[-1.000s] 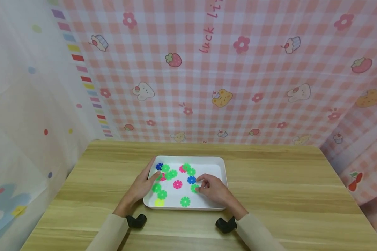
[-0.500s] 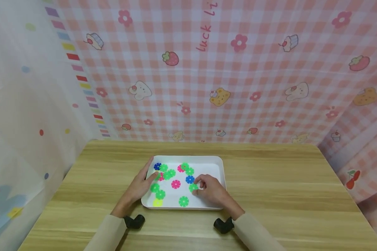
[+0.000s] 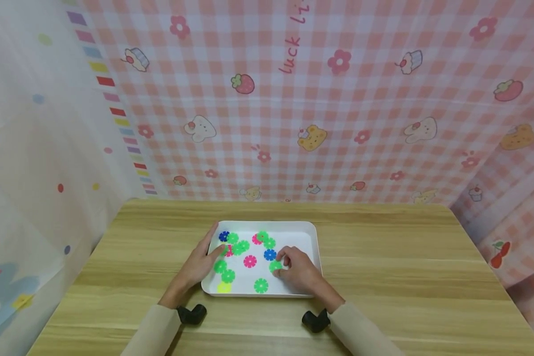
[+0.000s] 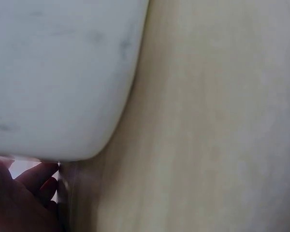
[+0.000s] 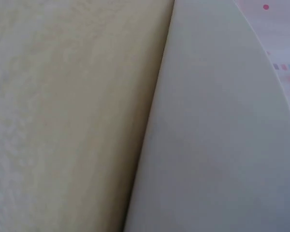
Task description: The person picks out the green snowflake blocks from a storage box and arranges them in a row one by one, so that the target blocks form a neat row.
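Note:
A white tray (image 3: 293, 228) on the table holds several notched plastic snowflake discs in green, pink, blue and yellow. My left hand (image 3: 199, 262) grips the tray's left side, thumb over the rim above the discs and fingers along the outer wall. In the left wrist view, part of the hand (image 4: 26, 200) shows dark by the tray's outer wall (image 4: 63, 87). My right hand (image 3: 301, 269) is inside the tray's right half, its thumb and forefinger bent round a green snowflake disc (image 3: 274, 266). A blue disc (image 3: 270, 254) lies just beyond. The right wrist view hides that hand behind the tray wall (image 5: 208, 121).
A pink disc (image 3: 249, 261) lies mid-tray, a green disc (image 3: 261, 286) by the near wall and a yellow disc (image 3: 224, 287) in the near left corner. The wooden table (image 3: 382, 257) ends at a pink checked cloth (image 3: 374, 99) behind.
My right thumb and forefinger have shifted slightly left, over the green snowflake disc. The left hand keeps its hold on the tray, and the view has swayed a little.

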`<state>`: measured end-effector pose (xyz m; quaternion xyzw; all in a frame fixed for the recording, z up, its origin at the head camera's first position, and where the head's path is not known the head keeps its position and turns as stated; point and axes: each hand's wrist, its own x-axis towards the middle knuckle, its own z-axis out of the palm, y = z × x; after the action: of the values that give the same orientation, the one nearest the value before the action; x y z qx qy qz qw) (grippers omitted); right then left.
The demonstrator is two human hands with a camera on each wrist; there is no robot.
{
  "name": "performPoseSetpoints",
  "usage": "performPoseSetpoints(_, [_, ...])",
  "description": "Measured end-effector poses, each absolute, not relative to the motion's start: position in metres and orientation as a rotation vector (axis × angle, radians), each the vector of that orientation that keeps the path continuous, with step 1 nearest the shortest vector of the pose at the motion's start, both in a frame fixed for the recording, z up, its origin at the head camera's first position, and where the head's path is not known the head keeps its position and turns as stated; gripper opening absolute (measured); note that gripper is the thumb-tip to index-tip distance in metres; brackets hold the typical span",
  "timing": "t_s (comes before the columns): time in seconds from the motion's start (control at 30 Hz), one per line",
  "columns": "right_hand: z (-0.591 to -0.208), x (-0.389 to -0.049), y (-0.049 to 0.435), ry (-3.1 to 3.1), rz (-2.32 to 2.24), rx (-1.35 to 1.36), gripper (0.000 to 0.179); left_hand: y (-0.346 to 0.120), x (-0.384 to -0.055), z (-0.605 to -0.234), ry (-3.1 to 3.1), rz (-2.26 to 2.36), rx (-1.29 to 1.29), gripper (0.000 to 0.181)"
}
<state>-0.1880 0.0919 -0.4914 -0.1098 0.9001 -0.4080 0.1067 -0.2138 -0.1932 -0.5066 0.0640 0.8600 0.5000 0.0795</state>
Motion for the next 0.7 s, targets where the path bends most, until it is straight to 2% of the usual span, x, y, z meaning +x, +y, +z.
performPoseSetpoints(0.7, [-0.4846, -0.1874, 0.0983, 2.650, -1.280, -0.550, 0.020, -0.1931, -0.2144, -0.5025, 2.605, 1.399, 0.129, 0.069])
